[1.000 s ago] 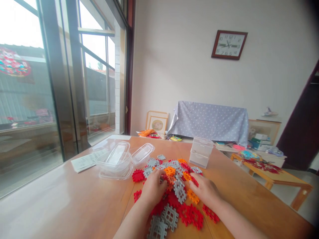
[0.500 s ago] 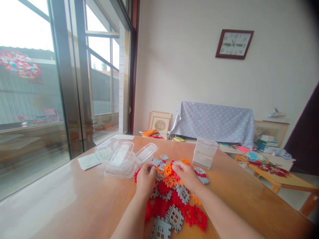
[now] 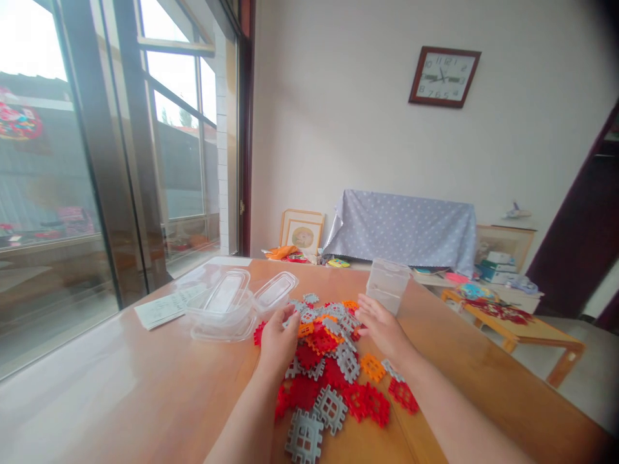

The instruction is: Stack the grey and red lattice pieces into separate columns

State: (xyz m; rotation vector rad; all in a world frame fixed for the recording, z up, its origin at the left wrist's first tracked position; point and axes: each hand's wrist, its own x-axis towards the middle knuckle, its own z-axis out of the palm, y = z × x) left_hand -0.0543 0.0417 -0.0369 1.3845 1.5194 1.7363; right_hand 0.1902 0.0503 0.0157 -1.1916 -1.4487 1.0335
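A heap of flat, notched plastic building pieces in red, grey and orange lies on the wooden table. My left hand (image 3: 278,338) is at the heap's left edge, fingers loosely bent and thumb apart from them, with no piece visible in its grasp. Over the heap's right side, my right hand (image 3: 384,330) is open, fingers spread and holding nothing. Nearest me are two grey window-patterned pieces (image 3: 331,409). An orange piece (image 3: 372,367) and a red piece (image 3: 403,394) lie to the right, close to my right forearm.
Clear plastic containers (image 3: 220,322) and a lid (image 3: 275,290) stand left of the heap, beside a paper sheet (image 3: 162,308). Behind my right hand is a translucent box (image 3: 387,283). Beyond the wooden table (image 3: 193,386) are a cloth-covered object (image 3: 406,225) and a low side table (image 3: 527,332).
The view has turned slightly right. My right hand has let go of an orange piece and moved rightward, its fingers opening. More of the heap shows between my hands.
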